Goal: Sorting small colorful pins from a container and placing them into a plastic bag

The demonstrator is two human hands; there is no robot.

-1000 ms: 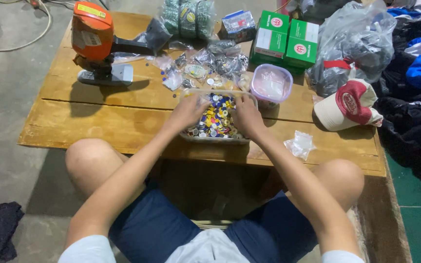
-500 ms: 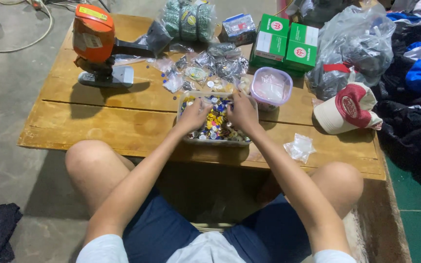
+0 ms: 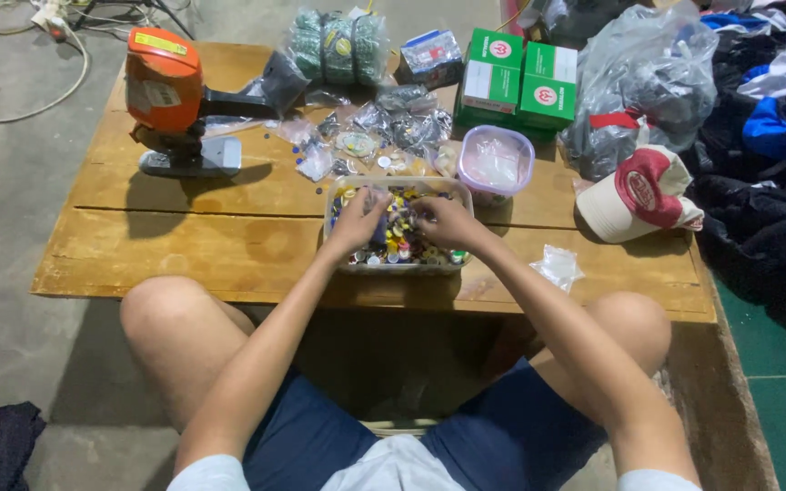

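Both hands sit inside the clear tray (image 3: 398, 264) at the near-centre of the tabletop (image 3: 211, 245). Left hand (image 3: 359, 221): fingers curled down into the tray contents, pinching at a small dark piece; exact grip cannot be told. Right hand (image 3: 441, 221): fingers bent, tips among the small coloured pieces (image 3: 399, 241); whether it holds one cannot be told. Forearms run from the bare knees up to the tray, approx. symmetrical.

Tray: rectangular, see-through, filled w/ mixed small pieces (yellow, blue, white, red). Sits just inside the near edge of the tabletop.

Right of tray, near edge: small crumpled plastic bag (image 3: 558, 265), apart from the tray. Further right: red-and-white cap (image 3: 640, 193), lying on its side.

Just behind the tray, right side: round plastic tub (image 3: 496, 164) w/ pale lid, almost touching the tray corner. Behind the tray, centre: loose cluster of small clear bags (image 3: 384, 136) holding small parts.

Left rear: orange machine (image 3: 164, 86) on a grey base, w/ black handle pointing right.

Far edge: green net bundles (image 3: 334, 45), small blue-white box (image 3: 432, 56), two green boxes (image 3: 518, 84) side by side. Far right: big grey plastic bag (image 3: 639, 82), partly over the tabletop edge; dark clothes (image 3: 766, 200) piled beyond it.
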